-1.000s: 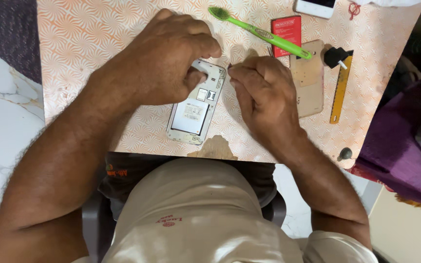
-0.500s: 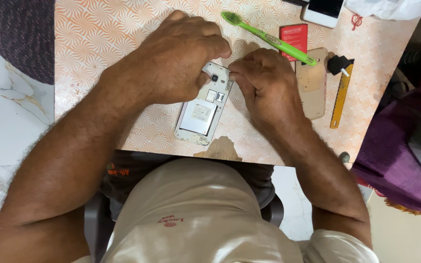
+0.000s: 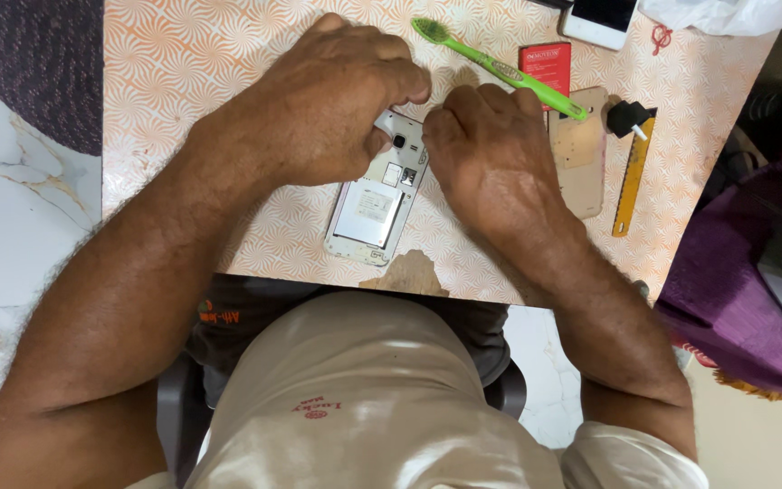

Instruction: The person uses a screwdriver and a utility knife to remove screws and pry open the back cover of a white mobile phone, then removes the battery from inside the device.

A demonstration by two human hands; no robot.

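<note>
- Head view: I look straight down at an opened phone (image 3: 375, 195) lying back-up, its cover off, on the patterned tabletop (image 3: 192, 72), near the table's front edge.
- The phone's long axis runs from that near edge up and slightly to the right, and its camera end points away from me, into the gap between both hands.
- My left hand (image 3: 328, 104) sits over the phone's upper left corner, fingers curled narrow and pinching the frame there; what lies under the fingertips I cannot tell.
- My right hand (image 3: 491, 154) rests just beside the upper right edge, fingers bunched tight, tips touching the phone near the camera; whether they hold a small part I cannot tell.
- Both hands meet at the top end; the left covers more of it, while the lower body lies bare.
- Right of the hands lie a tan back cover (image 3: 579, 149), a green toothbrush (image 3: 500, 68) and a yellow tool (image 3: 631, 177).
</note>
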